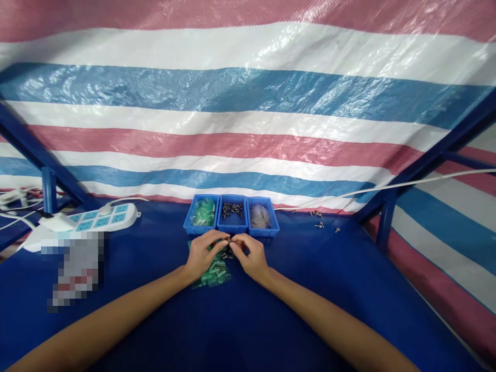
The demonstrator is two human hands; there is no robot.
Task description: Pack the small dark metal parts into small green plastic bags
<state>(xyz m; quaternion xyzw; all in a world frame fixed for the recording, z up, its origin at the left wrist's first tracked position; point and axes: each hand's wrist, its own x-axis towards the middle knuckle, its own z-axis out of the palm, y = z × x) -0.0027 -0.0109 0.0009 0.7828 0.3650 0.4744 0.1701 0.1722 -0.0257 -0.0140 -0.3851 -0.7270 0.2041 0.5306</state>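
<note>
1. The left hand (203, 254) and right hand (251, 256) meet over the desk (302, 299). Each grip is nearly closed, thumb near forefinger, both pinching one tiny dark part (228, 239).
2. That part sits right between the two sets of fingertips, so neither hand is clearly nearer. Its long axis is too small and covered to tell.
3. Just below the fingertips lies a small pile of metal pieces (226, 255) on the desk, between the hands.
4. Green packets (217, 277) spread beside that pile, toward the person and closer to the left hand, partly beneath it.
5. Beyond the fingers stand three bins side by side: the left bin (198, 229) with green packets, the middle bin (232, 228) with metal pieces, the right bin (264, 232) with clear packets. The middle bin lies almost straight ahead of the grip.
</note>
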